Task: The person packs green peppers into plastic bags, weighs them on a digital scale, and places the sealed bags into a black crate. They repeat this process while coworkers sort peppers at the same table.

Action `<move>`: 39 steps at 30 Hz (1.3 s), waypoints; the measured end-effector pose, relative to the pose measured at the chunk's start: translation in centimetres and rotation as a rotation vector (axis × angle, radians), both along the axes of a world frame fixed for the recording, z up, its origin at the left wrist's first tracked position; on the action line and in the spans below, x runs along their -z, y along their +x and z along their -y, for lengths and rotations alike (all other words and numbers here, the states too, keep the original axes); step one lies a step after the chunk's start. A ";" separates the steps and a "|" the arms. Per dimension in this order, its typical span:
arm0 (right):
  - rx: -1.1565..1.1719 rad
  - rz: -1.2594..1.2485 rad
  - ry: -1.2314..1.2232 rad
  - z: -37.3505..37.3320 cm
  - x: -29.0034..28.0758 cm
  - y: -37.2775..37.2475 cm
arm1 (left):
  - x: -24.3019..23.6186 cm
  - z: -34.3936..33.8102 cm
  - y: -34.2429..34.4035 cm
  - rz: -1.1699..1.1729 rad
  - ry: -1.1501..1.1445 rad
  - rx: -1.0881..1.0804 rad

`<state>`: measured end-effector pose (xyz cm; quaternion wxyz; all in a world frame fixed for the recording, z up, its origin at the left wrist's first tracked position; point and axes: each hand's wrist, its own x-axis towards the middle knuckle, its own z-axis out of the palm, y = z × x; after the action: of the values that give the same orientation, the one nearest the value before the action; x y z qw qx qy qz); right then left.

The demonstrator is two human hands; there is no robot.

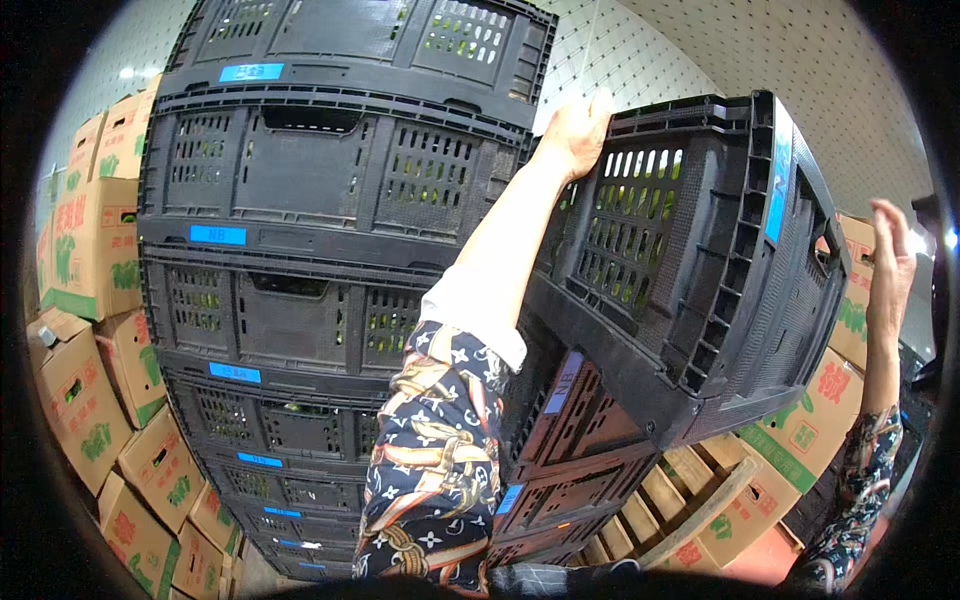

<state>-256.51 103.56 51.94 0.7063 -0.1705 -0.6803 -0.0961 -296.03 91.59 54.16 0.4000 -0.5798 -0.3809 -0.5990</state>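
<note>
A black plastic crate [650, 250] with slotted sides sits at an angle on top of the right-hand stack of crates [575, 420]. Green contents show through its slots. My left hand [577, 135] grips the crate's upper rim at its left corner; the far fingertips are partly hidden. To the right of the crate, my right hand [890, 245] is raised with its fingers stretched out, apart from the crate and holding nothing. A blue label [778, 190] runs along the crate's right end.
A tall stack of black crates [310, 180] with blue labels rises at the left, close to my left arm. Printed cardboard boxes [95, 250] are piled at the far left, more cardboard boxes [825, 400] at the right. A wooden pallet [690, 480] lies low between.
</note>
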 end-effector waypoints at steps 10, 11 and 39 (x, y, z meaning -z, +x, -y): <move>-0.441 0.062 0.250 6.4 -1.6 -9.5 | 2.1 2.3 2.6 -0.068 -0.039 -0.158; -0.432 0.053 0.265 6.5 -1.6 -9.8 | 2.0 2.4 2.6 -0.077 -0.019 -0.176; -0.279 -0.195 0.683 -0.9 -0.1 -19.5 | 0.0 3.2 12.7 -0.200 -0.429 -0.637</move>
<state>-275.97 104.47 52.07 0.7902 0.1608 -0.5553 -0.2033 -283.31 88.41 54.18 0.4706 -0.5584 -0.6176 -0.2922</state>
